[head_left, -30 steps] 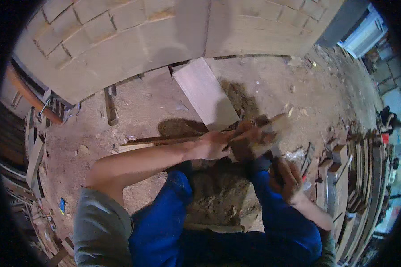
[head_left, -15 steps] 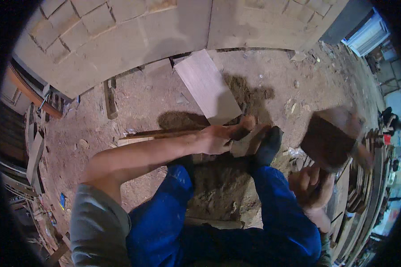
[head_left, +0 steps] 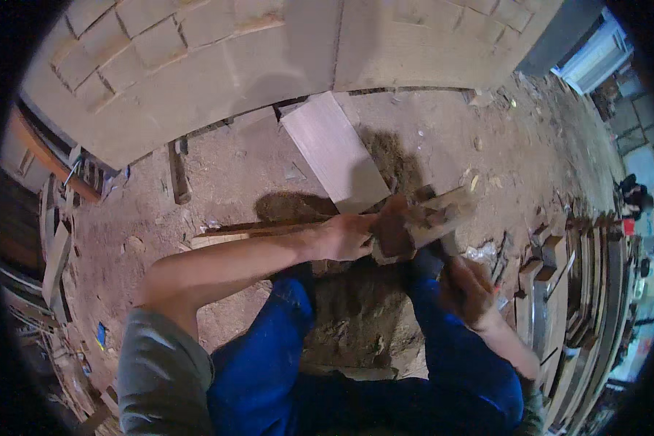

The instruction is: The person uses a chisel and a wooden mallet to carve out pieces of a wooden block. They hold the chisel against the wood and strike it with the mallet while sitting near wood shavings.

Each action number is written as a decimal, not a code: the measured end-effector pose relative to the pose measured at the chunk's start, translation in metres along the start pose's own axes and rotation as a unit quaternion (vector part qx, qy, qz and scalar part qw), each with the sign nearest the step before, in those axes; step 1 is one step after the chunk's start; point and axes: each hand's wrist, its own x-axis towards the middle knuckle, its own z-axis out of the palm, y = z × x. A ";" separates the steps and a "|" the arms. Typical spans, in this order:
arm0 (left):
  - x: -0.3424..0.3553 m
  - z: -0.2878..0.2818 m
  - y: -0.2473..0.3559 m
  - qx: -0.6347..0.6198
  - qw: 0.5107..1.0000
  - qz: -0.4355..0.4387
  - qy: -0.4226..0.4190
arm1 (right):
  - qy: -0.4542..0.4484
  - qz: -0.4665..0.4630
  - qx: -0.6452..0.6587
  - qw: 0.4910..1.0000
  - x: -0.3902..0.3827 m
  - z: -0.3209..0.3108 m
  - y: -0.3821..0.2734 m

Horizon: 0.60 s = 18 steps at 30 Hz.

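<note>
My right hand [head_left: 469, 292] is wrapped round the handle of a wooden mallet [head_left: 443, 216], whose blocky head is smeared by motion. That head is now low over the middle, just right of my left hand [head_left: 345, 237]. The fingers of my left hand are closed; what they grip is hidden by the hand and the blur. Beneath the mallet and beside my left hand, a wooden block [head_left: 394, 245] partly shows near my right foot. A pale flat board [head_left: 336, 149] lies on the ground beyond my left hand.
Large wooden panels [head_left: 218, 80] with block patterns stand along the far side. Stacked timber [head_left: 581, 291] lines the right. A narrow wooden strip [head_left: 261, 227] lies behind my left forearm. Loose boards [head_left: 58, 269] sit at the left, and an offcut [head_left: 178, 171] lies on the dirt floor.
My right hand has swung the mallet left, from the right side to the middle beside my left hand. My left hand has stayed nearly in place, still closed.
</note>
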 end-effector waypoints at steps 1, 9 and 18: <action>-0.002 0.005 0.006 0.012 1.000 -0.002 -0.008 | 0.012 0.072 0.101 0.992 -0.004 -0.011 -0.009; 0.023 -0.009 0.044 0.256 0.958 -0.030 -0.127 | 0.061 -0.017 0.264 0.963 -0.022 -0.025 -0.022; -0.010 0.013 0.000 -0.060 0.993 -0.099 -0.018 | -0.219 0.187 0.056 0.956 -0.012 -0.016 -0.005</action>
